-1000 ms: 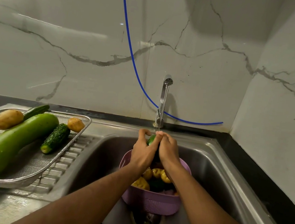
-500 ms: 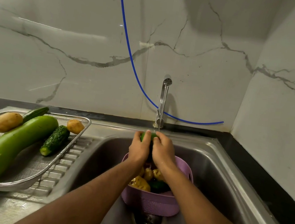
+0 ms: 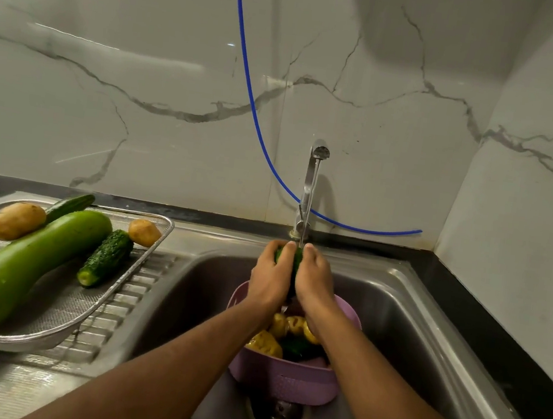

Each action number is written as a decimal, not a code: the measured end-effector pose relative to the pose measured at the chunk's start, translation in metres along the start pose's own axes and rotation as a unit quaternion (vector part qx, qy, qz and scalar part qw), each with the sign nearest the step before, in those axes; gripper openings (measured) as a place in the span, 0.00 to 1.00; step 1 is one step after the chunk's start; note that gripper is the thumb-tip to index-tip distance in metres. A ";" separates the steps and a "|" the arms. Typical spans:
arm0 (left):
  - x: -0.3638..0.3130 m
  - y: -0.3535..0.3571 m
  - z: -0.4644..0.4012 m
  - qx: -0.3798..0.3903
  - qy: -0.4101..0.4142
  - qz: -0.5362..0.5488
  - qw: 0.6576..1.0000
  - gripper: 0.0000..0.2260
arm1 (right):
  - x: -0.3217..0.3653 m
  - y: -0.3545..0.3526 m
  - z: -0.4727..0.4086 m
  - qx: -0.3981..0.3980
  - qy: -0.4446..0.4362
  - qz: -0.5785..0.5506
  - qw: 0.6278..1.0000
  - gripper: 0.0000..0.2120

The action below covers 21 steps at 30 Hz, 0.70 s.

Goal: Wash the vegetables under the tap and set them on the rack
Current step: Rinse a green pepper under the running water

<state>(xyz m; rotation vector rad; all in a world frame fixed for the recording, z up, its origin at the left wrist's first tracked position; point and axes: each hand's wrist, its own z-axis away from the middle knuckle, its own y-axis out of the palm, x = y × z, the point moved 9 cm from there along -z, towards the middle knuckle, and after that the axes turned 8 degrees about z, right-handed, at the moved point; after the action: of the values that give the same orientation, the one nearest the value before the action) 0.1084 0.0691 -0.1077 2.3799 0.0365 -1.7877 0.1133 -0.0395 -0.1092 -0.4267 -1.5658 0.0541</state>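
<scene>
Just two bare forearms coming in from the bottom edge — no sleeves, no watch, no rings or bracelets that show. Left hand [image 3: 269, 279] and right hand [image 3: 314, 284] are both seen from the back, knuckles up — fingertips mostly hidden, nails can't be made out.
</scene>
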 end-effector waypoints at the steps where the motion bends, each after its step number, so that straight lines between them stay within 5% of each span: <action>1: 0.002 -0.001 -0.001 -0.003 0.000 -0.012 1.000 0.10 | 0.000 0.000 0.001 -0.007 -0.004 0.035 0.999 0.20; 5: 0.000 -0.007 -0.005 -0.009 0.011 -0.060 0.998 0.16 | -0.002 0.005 0.003 -0.008 -0.011 0.107 0.994 0.19; 10: -0.002 -0.007 -0.002 -0.002 -0.010 -0.036 0.999 0.07 | 0.006 -0.003 0.005 -0.044 -0.046 0.053 0.997 0.18; 17: -0.011 0.012 0.009 0.051 0.071 -0.157 0.984 0.18 | -0.029 -0.001 0.005 0.030 0.173 -0.180 0.968 0.15; 21: -0.010 0.004 0.006 -0.011 0.027 -0.073 0.997 0.13 | 0.000 -0.006 0.004 -0.023 0.030 -0.087 0.995 0.15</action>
<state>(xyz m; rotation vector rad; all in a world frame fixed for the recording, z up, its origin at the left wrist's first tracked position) 0.1007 0.0648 -0.0991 2.4666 0.2415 -1.7728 0.1078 -0.0445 -0.1076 -0.3234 -1.5418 -0.1290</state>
